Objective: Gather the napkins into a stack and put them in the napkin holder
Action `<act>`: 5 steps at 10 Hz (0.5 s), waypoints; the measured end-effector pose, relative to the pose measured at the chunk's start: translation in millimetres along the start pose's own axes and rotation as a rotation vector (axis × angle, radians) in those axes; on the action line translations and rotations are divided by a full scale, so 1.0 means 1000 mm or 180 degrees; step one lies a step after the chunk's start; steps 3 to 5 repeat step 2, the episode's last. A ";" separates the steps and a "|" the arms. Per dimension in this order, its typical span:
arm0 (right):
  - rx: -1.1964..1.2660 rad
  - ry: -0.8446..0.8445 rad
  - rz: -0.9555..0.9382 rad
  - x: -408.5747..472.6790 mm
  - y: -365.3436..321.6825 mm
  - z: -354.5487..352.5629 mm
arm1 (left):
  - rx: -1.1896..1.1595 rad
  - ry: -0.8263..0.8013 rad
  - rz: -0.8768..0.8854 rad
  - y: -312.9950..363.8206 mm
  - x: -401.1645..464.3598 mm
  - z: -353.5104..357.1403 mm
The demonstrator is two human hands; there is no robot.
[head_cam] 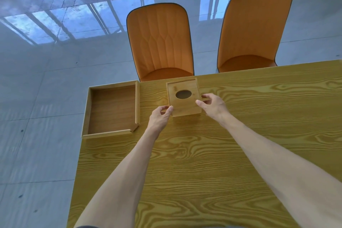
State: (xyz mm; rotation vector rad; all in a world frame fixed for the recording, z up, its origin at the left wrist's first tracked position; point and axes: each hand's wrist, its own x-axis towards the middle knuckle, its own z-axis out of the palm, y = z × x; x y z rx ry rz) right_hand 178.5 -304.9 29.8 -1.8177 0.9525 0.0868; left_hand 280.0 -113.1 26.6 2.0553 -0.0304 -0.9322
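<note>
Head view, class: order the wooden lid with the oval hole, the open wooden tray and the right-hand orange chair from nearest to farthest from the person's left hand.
From the left hand:
1. Wooden lid, touching its fingertips.
2. Open wooden tray, left, at the table edge.
3. Right-hand orange chair, beyond the table.

Tabletop (203, 163): yellow wood grain.
Tray (87, 114): wooden, at tabletop's left edge.
Chairs: two orange, left (160, 42), right (255, 27), beyond far edge.
Floor (46, 79): glossy grey tiles.
</note>
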 end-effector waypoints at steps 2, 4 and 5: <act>-0.1259 -0.0454 0.0139 -0.010 -0.032 -0.013 | 0.1581 -0.0079 -0.0090 0.030 -0.014 -0.028; -0.1259 -0.0454 0.0139 -0.010 -0.032 -0.013 | 0.1581 -0.0079 -0.0090 0.030 -0.014 -0.028; -0.1259 -0.0454 0.0139 -0.010 -0.032 -0.013 | 0.1581 -0.0079 -0.0090 0.030 -0.014 -0.028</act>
